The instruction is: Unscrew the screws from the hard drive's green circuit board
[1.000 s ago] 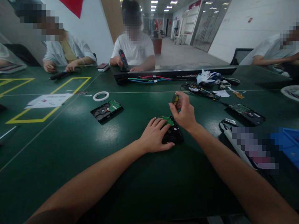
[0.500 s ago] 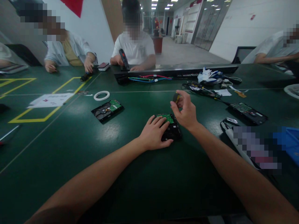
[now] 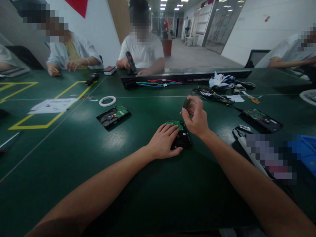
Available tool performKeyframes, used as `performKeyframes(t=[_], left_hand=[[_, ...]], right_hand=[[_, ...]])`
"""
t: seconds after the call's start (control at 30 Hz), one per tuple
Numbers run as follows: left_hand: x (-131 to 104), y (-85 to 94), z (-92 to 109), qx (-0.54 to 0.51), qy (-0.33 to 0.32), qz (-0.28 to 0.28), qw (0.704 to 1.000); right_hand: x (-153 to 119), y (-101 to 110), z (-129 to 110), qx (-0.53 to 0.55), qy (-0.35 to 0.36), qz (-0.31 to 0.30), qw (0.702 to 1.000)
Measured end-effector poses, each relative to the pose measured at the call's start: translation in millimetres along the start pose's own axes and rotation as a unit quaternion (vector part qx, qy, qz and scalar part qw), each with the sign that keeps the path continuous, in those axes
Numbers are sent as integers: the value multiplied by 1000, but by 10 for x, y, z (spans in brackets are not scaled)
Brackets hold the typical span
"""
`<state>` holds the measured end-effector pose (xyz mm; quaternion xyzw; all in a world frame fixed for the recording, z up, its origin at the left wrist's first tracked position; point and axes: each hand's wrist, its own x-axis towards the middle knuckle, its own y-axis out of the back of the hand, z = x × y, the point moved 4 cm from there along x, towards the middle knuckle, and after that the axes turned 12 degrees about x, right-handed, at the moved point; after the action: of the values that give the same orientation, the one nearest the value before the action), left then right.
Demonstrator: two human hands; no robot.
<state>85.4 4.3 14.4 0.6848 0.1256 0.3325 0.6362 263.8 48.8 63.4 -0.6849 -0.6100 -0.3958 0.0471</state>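
A hard drive [image 3: 184, 140] with its green circuit board facing up lies on the dark green table in front of me. Flat across its left side rests my left hand [image 3: 164, 140], fingers outstretched, covering part of the drive. My right hand [image 3: 196, 115] is closed around the dark and yellow handle of a screwdriver [image 3: 187, 103], just above the drive's far right corner. The screwdriver stands nearly upright, its thin shaft pointing down at the circuit board. Whether the tip sits in a screw is too small to tell.
Another hard drive [image 3: 113, 117] lies to the left near a white tape ring [image 3: 107, 101]. A third drive [image 3: 261, 120] is at the right, by a power strip [image 3: 254, 158] and a blue bin [image 3: 307, 151]. A long black bar [image 3: 187, 78] with wires crosses behind. Co-workers sit opposite.
The screwdriver handle has turned slightly in my right hand; my left hand stays put. A co-worker at the far left has let go of a black tool on the table and drawn the hand back.
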Motion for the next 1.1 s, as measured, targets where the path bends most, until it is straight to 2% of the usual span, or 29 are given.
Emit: performKeyframes(t=[0.2, 0.5, 1.1], left_hand=[[-9, -15, -6, 0, 0, 2, 1000], [-10, -2, -6, 5, -1, 4, 1000], [-19, -35, -22, 3, -9, 12, 1000]], right_hand=[[14, -5, -26, -15, 22, 2, 1000], [58, 22, 25, -15, 84, 40, 996], [82, 70, -46, -24, 116, 74, 990]])
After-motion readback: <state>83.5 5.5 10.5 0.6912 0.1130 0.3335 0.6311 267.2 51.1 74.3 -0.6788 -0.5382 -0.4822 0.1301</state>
